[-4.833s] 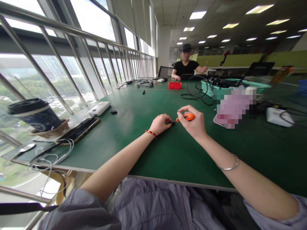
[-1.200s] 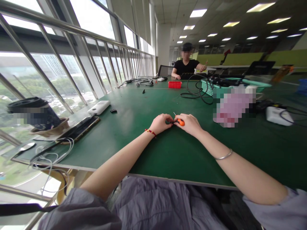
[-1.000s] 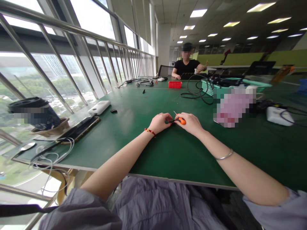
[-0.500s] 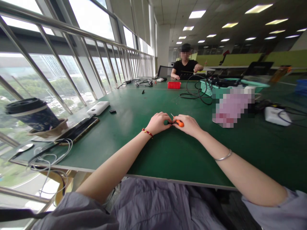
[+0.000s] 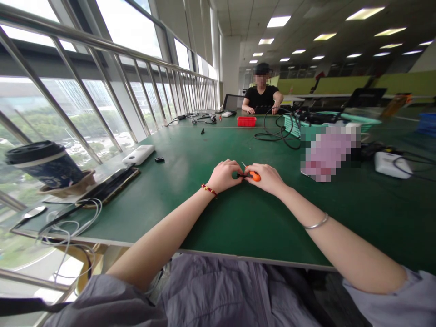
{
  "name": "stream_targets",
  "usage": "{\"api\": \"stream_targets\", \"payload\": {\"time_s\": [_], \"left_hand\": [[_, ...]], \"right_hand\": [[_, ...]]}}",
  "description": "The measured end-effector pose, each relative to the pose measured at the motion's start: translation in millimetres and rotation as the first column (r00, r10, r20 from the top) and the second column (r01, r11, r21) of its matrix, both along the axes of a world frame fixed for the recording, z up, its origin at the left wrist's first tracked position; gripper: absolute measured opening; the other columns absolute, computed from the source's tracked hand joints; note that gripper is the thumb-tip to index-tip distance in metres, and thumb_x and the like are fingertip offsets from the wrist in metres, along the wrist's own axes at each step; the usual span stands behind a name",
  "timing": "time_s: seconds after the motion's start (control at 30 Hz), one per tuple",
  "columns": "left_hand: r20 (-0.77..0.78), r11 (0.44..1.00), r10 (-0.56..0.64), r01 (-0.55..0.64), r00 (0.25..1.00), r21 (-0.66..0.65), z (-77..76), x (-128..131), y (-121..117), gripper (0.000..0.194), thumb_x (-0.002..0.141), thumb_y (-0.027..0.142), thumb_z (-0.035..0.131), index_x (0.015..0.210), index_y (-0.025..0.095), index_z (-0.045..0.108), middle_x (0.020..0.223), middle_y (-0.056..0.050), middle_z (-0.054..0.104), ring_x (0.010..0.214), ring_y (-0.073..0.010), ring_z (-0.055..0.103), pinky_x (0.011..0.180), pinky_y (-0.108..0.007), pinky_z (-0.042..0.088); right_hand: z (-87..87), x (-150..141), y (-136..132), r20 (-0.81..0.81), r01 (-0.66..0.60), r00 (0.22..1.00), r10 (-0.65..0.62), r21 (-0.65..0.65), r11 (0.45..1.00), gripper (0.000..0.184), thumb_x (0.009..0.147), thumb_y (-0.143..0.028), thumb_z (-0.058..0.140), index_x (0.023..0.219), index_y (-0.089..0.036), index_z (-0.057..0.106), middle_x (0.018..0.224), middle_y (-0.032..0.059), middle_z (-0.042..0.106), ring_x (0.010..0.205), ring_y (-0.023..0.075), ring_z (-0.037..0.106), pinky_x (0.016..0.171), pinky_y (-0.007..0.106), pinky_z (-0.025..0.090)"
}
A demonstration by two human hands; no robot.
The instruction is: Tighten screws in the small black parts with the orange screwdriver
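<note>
Just above the green table (image 5: pixel 163 195), my two hands meet at the fingertips. My right hand (image 5: pixel 269 176) is closed around a screwdriver (image 5: pixel 255 176) with an orange and black handle; its thin metal shaft points up and to the left. Between the fingertips of my left hand (image 5: pixel 223 175) is a small black part (image 5: pixel 241 175), pinched and mostly hidden by the fingers. The right fingertips reach that black part too. I cannot make out its exact kind.
On the left are a paper cup (image 5: pixel 47 163), a phone (image 5: pixel 109 188), white cables (image 5: pixel 73 222) and a white power bank (image 5: pixel 139 155). Farther off are a red bin (image 5: pixel 246 121) and a teal basket (image 5: pixel 292 127). A person (image 5: pixel 261 95) sits at the far end.
My hands stay together in nearly the same place, with the screwdriver and black part still held. Across the table, the person's raised hand has come down toward the tabletop.
</note>
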State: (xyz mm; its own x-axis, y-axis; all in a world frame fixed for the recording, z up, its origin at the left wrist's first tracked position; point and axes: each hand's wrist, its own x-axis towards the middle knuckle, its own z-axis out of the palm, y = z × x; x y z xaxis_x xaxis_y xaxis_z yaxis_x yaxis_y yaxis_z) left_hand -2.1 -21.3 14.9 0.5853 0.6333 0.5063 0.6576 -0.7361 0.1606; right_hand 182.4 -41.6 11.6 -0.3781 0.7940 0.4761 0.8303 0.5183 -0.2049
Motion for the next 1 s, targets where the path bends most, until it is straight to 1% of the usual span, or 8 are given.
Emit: {"api": "stream_targets", "payload": {"time_s": [0.13, 0.27, 0.47, 0.63, 0.73, 0.83, 0.9, 1.0], "left_hand": [[0.053, 0.999, 0.004, -0.002, 0.999, -0.042, -2.8, -2, 6, 0.012, 0.072, 0.028, 0.059, 0.078, 0.021, 0.067, 0.095, -0.001, 0.066, 0.09, -0.0174, 0.056, 0.084, -0.029, 0.044], [0.069, 0.988, 0.035, -0.024, 0.997, -0.15, -5.6, -3, 9, 0.013, 0.071, 0.028, 0.06, 0.079, 0.021, 0.067, 0.094, 0.0, 0.068, 0.091, -0.0174, 0.058, 0.085, -0.029, 0.045], [0.038, 0.982, 0.067, -0.06, 0.997, -0.178, -1.7, -12, 4, 0.012, 0.071, 0.026, 0.06, 0.078, 0.02, 0.068, 0.095, -0.001, 0.067, 0.089, -0.0173, 0.059, 0.086, -0.029, 0.046], [-0.028, 0.976, 0.127, -0.13, 0.992, -0.176, 5.5, -57, 1, 0.014, 0.071, 0.03, 0.059, 0.076, 0.021, 0.069, 0.093, -0.001, 0.068, 0.09, -0.0182, 0.059, 0.086, -0.03, 0.045], [-0.056, 0.957, 0.225, -0.231, 0.973, -0.176, 11.2, -98, -2, 0.018, 0.07, 0.033, 0.058, 0.075, 0.02, 0.069, 0.093, -0.001, 0.068, 0.09, -0.02, 0.059, 0.087, -0.031, 0.044], [-0.077, 0.914, 0.349, -0.358, 0.934, -0.19, 18.1, -133, -7, 0.023, 0.068, 0.039, 0.059, 0.077, 0.021, 0.069, 0.089, -0.002, 0.068, 0.088, -0.0213, 0.059, 0.086, -0.032, 0.044], [-0.042, 0.891, 0.409, -0.409, 0.912, -0.198, 22.2, -148, -9, 0.027, 0.069, 0.043, 0.058, 0.078, 0.021, 0.07, 0.09, -0.003, 0.068, 0.089, -0.022, 0.059, 0.085, -0.031, 0.045], [0.055, 0.859, 0.47, -0.443, 0.881, -0.258, 25.0, -157, -9, 0.034, 0.068, 0.048, 0.059, 0.08, 0.019, 0.07, 0.087, -0.005, 0.069, 0.087, -0.0217, 0.061, 0.081, -0.03, 0.046]], "right_hand": [[3.1, 10, 3, -0.092, 0.132, 0.987, -0.13, 0.014, 0.991, 0.017, 0.076, -0.038, 0.056, 0.085, -0.027, 0.064, 0.089, -0.0004, 0.067, 0.076, 0.0168, 0.059, 0.059, 0.025, 0.039], [-0.2, 29, 11, -0.192, 0.296, 0.937, -0.291, -0.003, 0.955, 0.016, 0.076, -0.035, 0.052, 0.081, -0.026, 0.064, 0.085, 0.0008, 0.068, 0.073, 0.0182, 0.06, 0.054, 0.025, 0.037], [-6.3, 35, 16, -0.234, 0.342, 0.909, -0.344, -0.051, 0.938, 0.016, 0.073, -0.035, 0.053, 0.079, -0.026, 0.065, 0.08, -0.0002, 0.069, 0.07, 0.0178, 0.06, 0.052, 0.024, 0.036], [-5.7, 28, 15, -0.226, 0.306, 0.922, -0.314, -0.068, 0.949, 0.014, 0.072, -0.035, 0.054, 0.077, -0.027, 0.065, 0.081, -0.0021, 0.069, 0.069, 0.0166, 0.06, 0.052, 0.023, 0.036], [-5.5, 27, 15, -0.228, 0.295, 0.925, -0.303, -0.069, 0.953, 0.014, 0.072, -0.035, 0.054, 0.076, -0.027, 0.065, 0.081, -0.002, 0.069, 0.068, 0.0162, 0.06, 0.052, 0.023, 0.036], [-5.7, 27, 14, -0.23, 0.284, 0.928, -0.292, -0.068, 0.956, 0.014, 0.071, -0.034, 0.054, 0.076, -0.027, 0.065, 0.081, -0.0017, 0.069, 0.068, 0.0165, 0.059, 0.051, 0.023, 0.035], [-5.9, 27, 14, -0.228, 0.274, 0.932, -0.283, -0.069, 0.959, 0.013, 0.071, -0.034, 0.054, 0.075, -0.027, 0.064, 0.08, -0.0018, 0.069, 0.069, 0.0168, 0.06, 0.051, 0.023, 0.035], [-6.3, 27, 14, -0.224, 0.267, 0.935, -0.275, -0.067, 0.961, 0.013, 0.071, -0.034, 0.054, 0.075, -0.027, 0.064, 0.08, -0.0017, 0.069, 0.069, 0.0169, 0.06, 0.052, 0.023, 0.036]]}}
